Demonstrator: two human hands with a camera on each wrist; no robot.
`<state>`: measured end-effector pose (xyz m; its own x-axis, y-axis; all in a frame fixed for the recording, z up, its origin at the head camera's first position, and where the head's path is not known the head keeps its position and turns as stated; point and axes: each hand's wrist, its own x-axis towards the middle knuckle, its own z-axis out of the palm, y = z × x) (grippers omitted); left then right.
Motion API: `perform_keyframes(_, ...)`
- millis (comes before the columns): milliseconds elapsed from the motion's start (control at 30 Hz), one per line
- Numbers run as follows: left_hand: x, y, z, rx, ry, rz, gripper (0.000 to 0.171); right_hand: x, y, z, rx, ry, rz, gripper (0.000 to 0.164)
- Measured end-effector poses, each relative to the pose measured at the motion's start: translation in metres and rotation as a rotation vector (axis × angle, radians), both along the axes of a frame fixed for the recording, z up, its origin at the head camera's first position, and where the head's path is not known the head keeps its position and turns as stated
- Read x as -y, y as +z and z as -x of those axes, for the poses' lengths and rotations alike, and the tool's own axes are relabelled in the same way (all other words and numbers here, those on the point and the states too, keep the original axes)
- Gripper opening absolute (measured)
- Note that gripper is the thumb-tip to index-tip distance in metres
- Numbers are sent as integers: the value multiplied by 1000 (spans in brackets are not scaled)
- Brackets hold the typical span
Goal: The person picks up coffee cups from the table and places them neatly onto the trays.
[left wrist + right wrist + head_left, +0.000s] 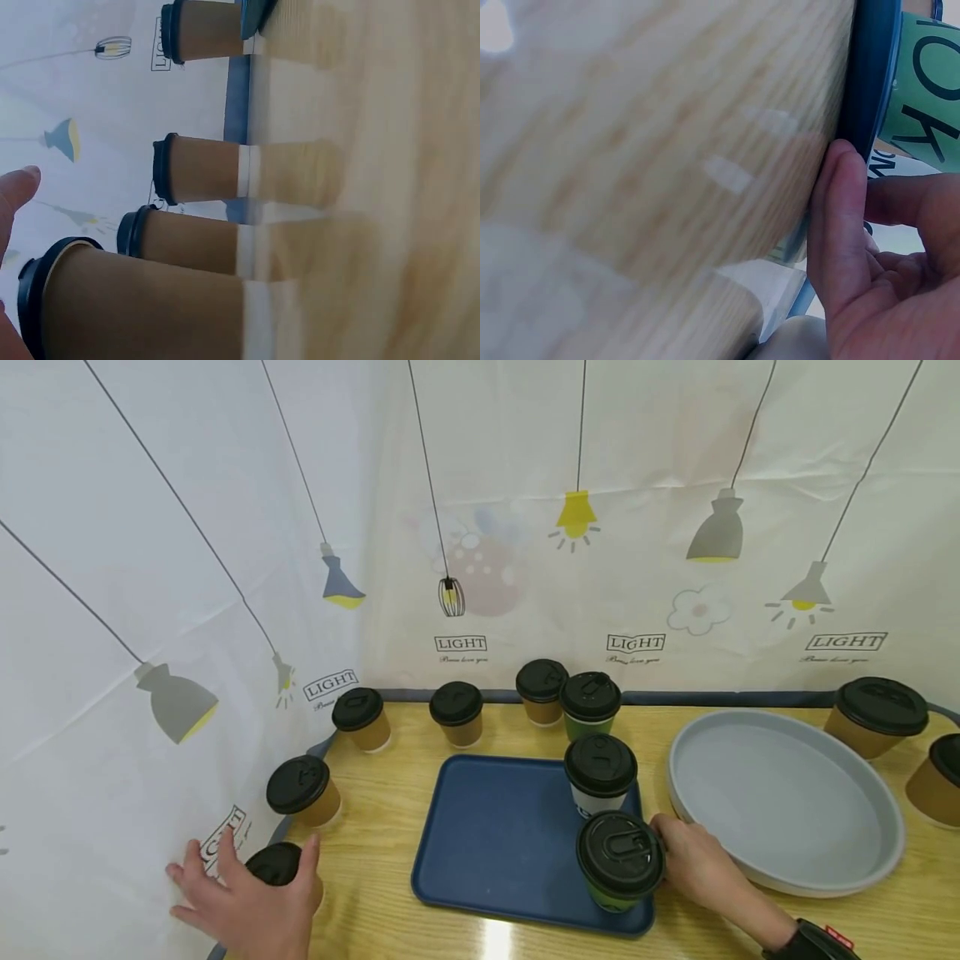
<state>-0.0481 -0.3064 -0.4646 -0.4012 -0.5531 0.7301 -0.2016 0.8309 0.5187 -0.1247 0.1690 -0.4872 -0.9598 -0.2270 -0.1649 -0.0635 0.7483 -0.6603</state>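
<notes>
My left hand [258,902] is spread wide at the lower left, fingers apart from the thumb, around a brown paper cup with a black lid [274,863] that it partly hides. In the left wrist view a brown cup [142,307] stands close to that hand; whether they touch cannot be told. At the right edge of a blue tray [487,835], my right hand [697,860] grips the rim, straight fingers [844,217] along its outer side. A green cup [621,860] and a white cup [600,768], both black-lidded, stand on the tray's right side.
A round grey tray [780,802] lies right of my right hand. Brown lidded cups [456,714] stand along the back and left side, with a second green cup [590,703] behind the tray. Further brown cups [877,714] are at the far right. A printed cloth [510,460] walls the table.
</notes>
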Motion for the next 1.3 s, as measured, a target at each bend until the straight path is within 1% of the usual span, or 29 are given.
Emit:
perform_keyframes(33,0,-3,-1,-17,-1,-40,115,0,0,0,-2,1,-2,9)
perform_keyframes(67,0,-5,-2,-33,-8,-90,117,0,0,0,-3,1,-2,9)
perform_keyframes(167,-1,-11,-5,-53,-30,-237,119,0,0,0,-13,2,-3,9)
perform_keyframes(200,-2,-12,-5,-64,-35,-270,119,0,0,-1,-17,3,-4,10)
perform_keyframes(267,-4,-13,-4,-63,-44,-337,121,0,0,-1,-17,2,1,10)
perform_keyframes(367,-7,-16,-1,-41,-50,-407,124,0,0,-2,-13,-5,12,9)
perform_keyframes(400,-8,-18,1,-45,-63,-416,125,0,0,-2,-11,-7,14,9)
perform_keyframes(467,-10,-21,5,-26,-89,-448,126,0,0,-2,-5,-12,22,9)
perform_keyframes(500,-10,-23,8,-18,-106,-460,127,0,0,-2,-4,-13,25,9)
perform_keyframes(600,-14,-26,15,-20,-184,-514,129,-1,0,-2,5,-15,34,9)
perform_keyframes(800,-22,-30,28,-6,-334,-673,137,-1,0,-1,10,-11,32,9)
perform_keyframes(900,-23,-35,32,3,-384,-706,137,-1,0,-1,10,-6,32,9)
perform_keyframes(933,-23,-36,32,10,-387,-709,136,-1,0,-1,9,-3,31,9)
perform_keyframes(1033,-24,-40,34,43,-374,-709,132,-1,0,-1,-2,6,24,9)
perform_keyframes(1167,-25,-42,34,80,-353,-734,125,-1,1,-1,-15,9,9,9)
perform_keyframes(1300,-26,-44,34,54,-370,-751,114,0,1,-1,-8,5,15,9)
